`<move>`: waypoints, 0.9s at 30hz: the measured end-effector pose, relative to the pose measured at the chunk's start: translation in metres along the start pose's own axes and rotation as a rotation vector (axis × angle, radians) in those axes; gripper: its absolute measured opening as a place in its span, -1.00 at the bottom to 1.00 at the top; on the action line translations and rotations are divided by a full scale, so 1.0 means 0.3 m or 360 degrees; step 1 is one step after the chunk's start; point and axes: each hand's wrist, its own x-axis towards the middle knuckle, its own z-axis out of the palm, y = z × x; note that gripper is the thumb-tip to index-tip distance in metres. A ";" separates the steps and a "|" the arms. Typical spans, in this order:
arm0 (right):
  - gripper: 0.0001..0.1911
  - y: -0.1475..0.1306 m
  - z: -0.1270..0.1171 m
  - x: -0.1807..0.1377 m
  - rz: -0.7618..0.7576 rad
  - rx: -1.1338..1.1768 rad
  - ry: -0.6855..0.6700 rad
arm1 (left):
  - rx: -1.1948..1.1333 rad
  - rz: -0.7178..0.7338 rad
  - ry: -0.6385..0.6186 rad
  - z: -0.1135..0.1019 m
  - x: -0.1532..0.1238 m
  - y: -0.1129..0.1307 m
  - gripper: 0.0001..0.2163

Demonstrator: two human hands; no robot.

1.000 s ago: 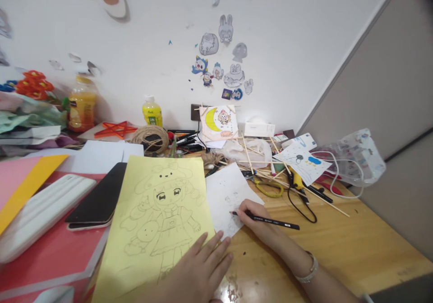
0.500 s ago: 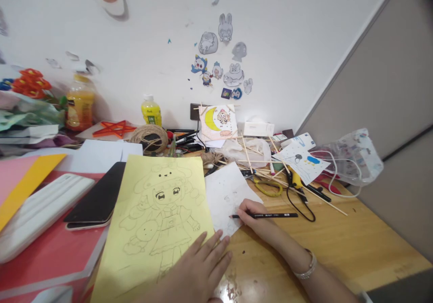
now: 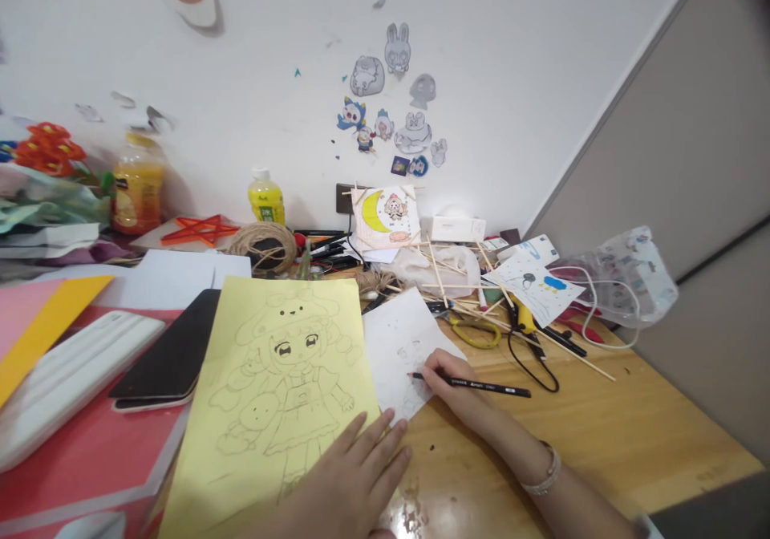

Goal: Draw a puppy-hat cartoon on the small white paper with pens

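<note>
My right hand [image 3: 448,382] is closed around a black pencil [image 3: 490,387], its tip at the white paper [image 3: 394,338]. Faint drawn lines show on that sheet, partly covered by the hand. My left hand [image 3: 361,467] lies flat with fingers spread, across the lower right edge of a yellow sheet [image 3: 241,362] and the near corner of the white paper. The yellow sheet carries a line drawing of a big-eyed character in a hat and dress; its lower part is hidden by my left hand and arm.
A black phone-like slab [image 3: 168,354] and a white oblong case [image 3: 78,387] lie left. Behind are a twine ball [image 3: 261,246], yellow scissors [image 3: 475,332], thin wooden sticks [image 3: 577,354] and a plastic bag [image 3: 631,274]. Bottles [image 3: 266,198] stand by the wall.
The pencil tip has moved slightly up the white paper, and the pencil's back end has dipped a little. My left hand stays in place. The whole view has shifted slightly.
</note>
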 end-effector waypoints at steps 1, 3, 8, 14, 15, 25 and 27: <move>-0.73 0.004 0.001 0.000 -0.0002 -0.0006 0.0002 | -0.0005 -0.0002 -0.0005 0.003 0.000 -0.002 -0.36; -0.73 0.016 0.004 0.002 0.0022 -0.0024 0.0020 | -0.0021 -0.0003 -0.0010 0.007 0.002 -0.004 -0.37; -0.73 0.029 0.006 0.003 0.0024 -0.0015 0.0046 | -0.0072 -0.0041 -0.0072 -0.005 0.010 0.000 -0.39; -0.73 0.012 0.003 0.000 0.0049 0.0054 0.0088 | -0.0089 -0.0059 -0.0087 -0.022 0.015 0.005 -0.37; -0.73 0.013 0.002 0.000 0.0054 0.0078 0.0126 | -0.0076 -0.0057 -0.0079 -0.019 0.015 0.002 -0.37; -0.72 0.021 -0.010 0.003 0.0059 0.0200 0.0243 | 0.0104 0.0033 -0.0013 0.015 -0.003 -0.013 -0.42; -0.72 0.019 -0.010 0.003 0.0052 0.0171 0.0243 | 0.0120 0.0028 -0.0022 0.013 -0.002 -0.011 -0.42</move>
